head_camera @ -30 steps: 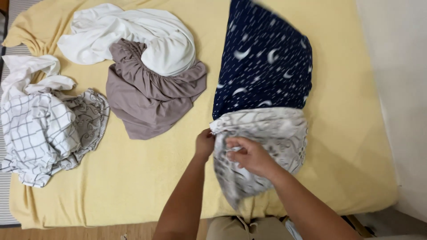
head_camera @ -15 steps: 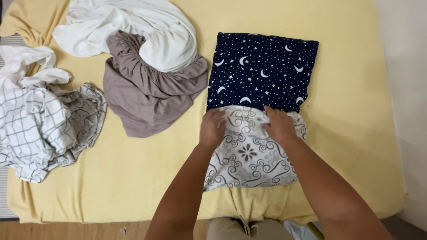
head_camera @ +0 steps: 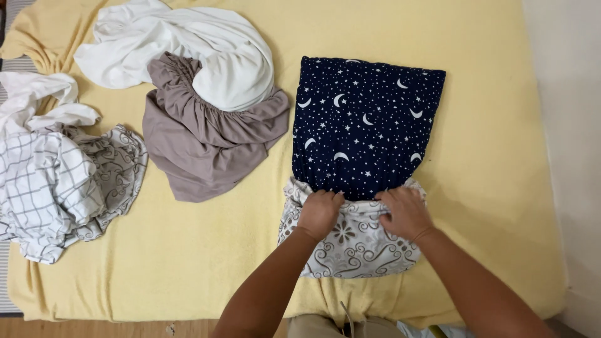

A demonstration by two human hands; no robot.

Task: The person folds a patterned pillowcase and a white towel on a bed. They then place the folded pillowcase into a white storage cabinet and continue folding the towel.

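Observation:
A pillow in a dark blue cover with white moons and stars (head_camera: 366, 125) lies on the yellow sheet, right of centre. Its near end sits inside a grey-white swirl-patterned pillowcase (head_camera: 350, 247). My left hand (head_camera: 319, 213) and my right hand (head_camera: 405, 211) both grip the bunched open edge of that patterned pillowcase where it meets the blue cover, fingers curled into the cloth. My forearms reach in from the bottom edge.
A taupe gathered cloth (head_camera: 200, 141) and a white cloth (head_camera: 188, 50) lie heaped at upper left. A white checked cloth (head_camera: 44, 188) and another swirl-patterned piece (head_camera: 116, 166) sit at the far left. The bed (head_camera: 488, 206) ends at right by a pale wall.
The patterned pillowcase was bunched loosely at the pillow's near end; both hands now hold its edge drawn further up over the blue pillow. The view has shifted.

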